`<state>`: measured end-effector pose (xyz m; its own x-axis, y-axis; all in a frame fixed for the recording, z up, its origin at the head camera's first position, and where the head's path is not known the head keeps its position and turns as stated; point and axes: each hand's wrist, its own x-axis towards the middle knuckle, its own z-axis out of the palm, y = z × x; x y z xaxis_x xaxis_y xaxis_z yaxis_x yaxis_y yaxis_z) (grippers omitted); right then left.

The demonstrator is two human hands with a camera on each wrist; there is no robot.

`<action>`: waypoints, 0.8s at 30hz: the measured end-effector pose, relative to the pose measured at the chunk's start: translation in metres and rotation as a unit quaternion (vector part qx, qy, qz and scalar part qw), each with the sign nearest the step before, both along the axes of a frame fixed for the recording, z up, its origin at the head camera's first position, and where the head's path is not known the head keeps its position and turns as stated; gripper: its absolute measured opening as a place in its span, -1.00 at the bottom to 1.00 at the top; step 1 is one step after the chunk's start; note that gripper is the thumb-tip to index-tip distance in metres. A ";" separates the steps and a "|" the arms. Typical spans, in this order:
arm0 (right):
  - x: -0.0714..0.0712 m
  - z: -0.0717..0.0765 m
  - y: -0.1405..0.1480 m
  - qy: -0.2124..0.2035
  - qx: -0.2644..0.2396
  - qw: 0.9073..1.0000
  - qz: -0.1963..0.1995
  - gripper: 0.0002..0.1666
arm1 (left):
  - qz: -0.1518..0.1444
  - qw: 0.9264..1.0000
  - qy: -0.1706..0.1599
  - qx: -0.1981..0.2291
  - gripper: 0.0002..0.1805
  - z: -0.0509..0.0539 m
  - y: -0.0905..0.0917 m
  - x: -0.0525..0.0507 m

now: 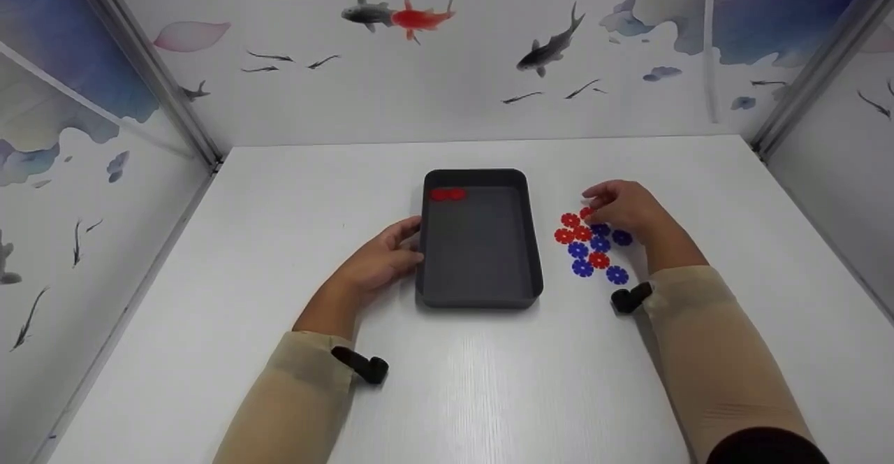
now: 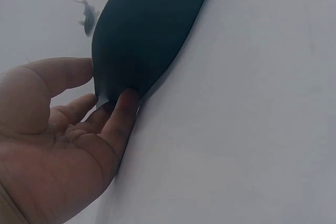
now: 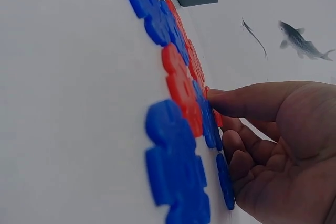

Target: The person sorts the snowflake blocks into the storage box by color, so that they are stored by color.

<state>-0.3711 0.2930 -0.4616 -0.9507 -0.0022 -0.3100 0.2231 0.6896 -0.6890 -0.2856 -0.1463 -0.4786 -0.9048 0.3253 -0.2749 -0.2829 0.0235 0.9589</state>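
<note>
Flower discs [image 1: 582, 233]: seven red, six blue visible; left hand [image 1: 380, 261] spread against one tray [image 1: 482, 254]; right hand's [image 1: 628, 209] grip: cannot tell.

From my remote head feed: dark grey rectangular tray [image 1: 482, 254] sits mid-table on the white tabletop [image 1: 433, 387], its long sides running front to back. Two flower-shaped red discs [image 1: 457, 194] lie in it, side by side, far left corner. Left hand [image 1: 377, 258] lies outside the tray, touching its left wall. Right of the tray, apart from it, I log a loose cluster: red slotted discs [image 1: 564, 235] mostly at the far left, blue slotted discs [image 1: 617, 274] to the right and nearer me. One of the former lies between two of the latter at the near end. Right hand [image 1: 625, 209] lies over the cluster's far edge, thumb at the farthest disc. Patterned white back wall [image 1: 447, 100] stands behind everything.
</note>
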 end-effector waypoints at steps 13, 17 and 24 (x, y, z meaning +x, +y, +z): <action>0.000 0.001 0.007 0.017 -0.090 0.994 -0.063 -0.39 | 0.007 1.000 -0.012 -0.001 -0.17 0.000 0.001 0.000; 0.002 0.009 0.006 0.036 -0.132 0.987 -0.086 -0.38 | 0.005 1.000 -0.012 0.000 -0.17 0.001 0.000 0.000; 0.012 0.030 -0.013 0.050 -0.183 0.978 -0.083 -0.40 | -0.005 1.000 -0.006 0.017 -0.16 0.000 0.000 0.001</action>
